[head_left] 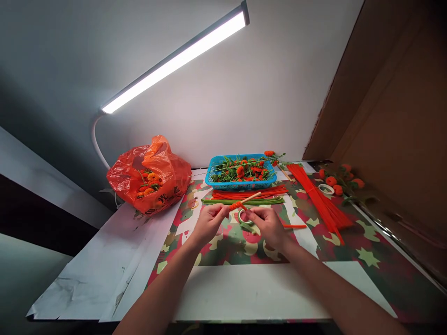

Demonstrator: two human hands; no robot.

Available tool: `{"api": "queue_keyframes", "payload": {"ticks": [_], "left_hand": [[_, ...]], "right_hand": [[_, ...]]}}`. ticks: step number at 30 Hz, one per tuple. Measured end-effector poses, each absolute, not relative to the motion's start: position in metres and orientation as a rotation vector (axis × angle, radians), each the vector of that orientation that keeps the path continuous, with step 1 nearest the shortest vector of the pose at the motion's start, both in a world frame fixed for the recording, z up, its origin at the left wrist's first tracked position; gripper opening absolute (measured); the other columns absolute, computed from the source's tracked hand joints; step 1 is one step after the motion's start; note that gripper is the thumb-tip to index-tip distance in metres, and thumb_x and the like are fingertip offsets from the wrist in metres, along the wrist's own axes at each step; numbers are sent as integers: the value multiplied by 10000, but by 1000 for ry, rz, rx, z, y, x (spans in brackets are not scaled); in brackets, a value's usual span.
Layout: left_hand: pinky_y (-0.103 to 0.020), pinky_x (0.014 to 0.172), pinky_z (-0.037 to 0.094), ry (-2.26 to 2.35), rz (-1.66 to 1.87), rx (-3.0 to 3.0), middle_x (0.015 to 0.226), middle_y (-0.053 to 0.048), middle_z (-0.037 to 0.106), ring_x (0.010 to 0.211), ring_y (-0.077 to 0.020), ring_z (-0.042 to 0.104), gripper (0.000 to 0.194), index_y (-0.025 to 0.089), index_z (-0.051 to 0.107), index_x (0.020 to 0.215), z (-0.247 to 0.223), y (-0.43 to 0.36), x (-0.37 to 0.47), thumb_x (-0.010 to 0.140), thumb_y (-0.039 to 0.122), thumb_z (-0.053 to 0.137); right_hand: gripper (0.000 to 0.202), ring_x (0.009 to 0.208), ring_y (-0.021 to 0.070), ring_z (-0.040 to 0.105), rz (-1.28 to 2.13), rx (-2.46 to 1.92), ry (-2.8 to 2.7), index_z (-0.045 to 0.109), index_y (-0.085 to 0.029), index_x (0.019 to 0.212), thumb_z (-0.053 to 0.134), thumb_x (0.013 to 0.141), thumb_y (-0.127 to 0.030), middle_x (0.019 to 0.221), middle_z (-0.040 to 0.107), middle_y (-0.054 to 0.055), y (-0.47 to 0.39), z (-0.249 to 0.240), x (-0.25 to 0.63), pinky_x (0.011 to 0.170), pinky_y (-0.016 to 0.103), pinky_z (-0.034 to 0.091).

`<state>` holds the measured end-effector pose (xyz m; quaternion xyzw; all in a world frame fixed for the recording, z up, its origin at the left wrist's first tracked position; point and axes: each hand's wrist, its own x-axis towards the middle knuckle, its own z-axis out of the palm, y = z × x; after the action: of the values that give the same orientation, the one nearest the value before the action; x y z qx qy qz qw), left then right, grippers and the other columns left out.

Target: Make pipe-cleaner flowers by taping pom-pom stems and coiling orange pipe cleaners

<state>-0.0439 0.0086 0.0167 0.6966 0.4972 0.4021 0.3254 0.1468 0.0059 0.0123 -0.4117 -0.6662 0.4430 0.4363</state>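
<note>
A thin wooden stick [253,197] slants up to the right from my left hand [208,224], whose fingers are closed on its lower end. Around the stick is wound an orange pipe cleaner [236,205] in a short coil. The loose end of that pipe cleaner runs to my right hand [268,225], which pinches it. Just below and between my hands lie a white-rimmed roll of tape [241,217] and a small green piece. To the right of my right hand, a single orange pipe cleaner [295,226] rests on the patterned cloth.
Behind my hands lie green pipe cleaners [267,201] and red-orange ones [275,191]. A blue basket [240,185] holds orange flowers with green stems. At left stands a red plastic bag [164,163] of flowers; at right, a red-orange bundle [319,202] and another tape roll [326,189].
</note>
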Motion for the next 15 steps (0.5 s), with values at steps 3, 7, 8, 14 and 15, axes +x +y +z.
{"api": "queue_keyframes", "payload": {"ticks": [3, 7, 8, 14, 15], "left_hand": [[-213, 483, 279, 1111, 890, 1889, 513, 23, 435, 487, -87, 354, 457, 148, 552, 575, 21, 7, -50, 848, 499, 450], [-210, 472, 248, 1072, 535, 2063, 497, 30, 429, 482, -83, 343, 414, 150, 547, 577, 22, 7, -53, 864, 437, 462], [-212, 473, 239, 1117, 484, 2118, 493, 35, 423, 480, -82, 335, 403, 155, 532, 574, 21, 7, -53, 870, 419, 460], [-230, 502, 225, 1609, 832, 2181, 502, 45, 382, 488, -91, 290, 411, 171, 447, 568, 13, 9, -44, 895, 419, 425], [-229, 504, 234, 1608, 907, 2131, 504, 45, 381, 490, -92, 299, 412, 172, 454, 572, 12, 10, -43, 894, 427, 422]], "right_hand": [[495, 481, 74, 304, 1372, -936, -1767, 470, -166, 463, 566, 762, -549, 493, 373, -39, 19, 16, 161, 463, 234, 242], [442, 486, 69, 266, 1264, -1076, -1945, 395, -176, 441, 648, 708, -422, 474, 279, -61, 26, 17, 175, 458, 235, 190], [441, 485, 69, 254, 1181, -1114, -1968, 362, -179, 442, 630, 723, -387, 474, 258, -63, 25, 17, 175, 459, 237, 181], [444, 503, 85, 262, 819, -1070, -1983, 257, -183, 515, 452, 873, -359, 503, 273, -47, 7, 18, 156, 510, 268, 176], [444, 512, 88, 261, 866, -1029, -1955, 256, -185, 524, 442, 883, -370, 516, 272, -45, 6, 16, 154, 516, 268, 180]]}}
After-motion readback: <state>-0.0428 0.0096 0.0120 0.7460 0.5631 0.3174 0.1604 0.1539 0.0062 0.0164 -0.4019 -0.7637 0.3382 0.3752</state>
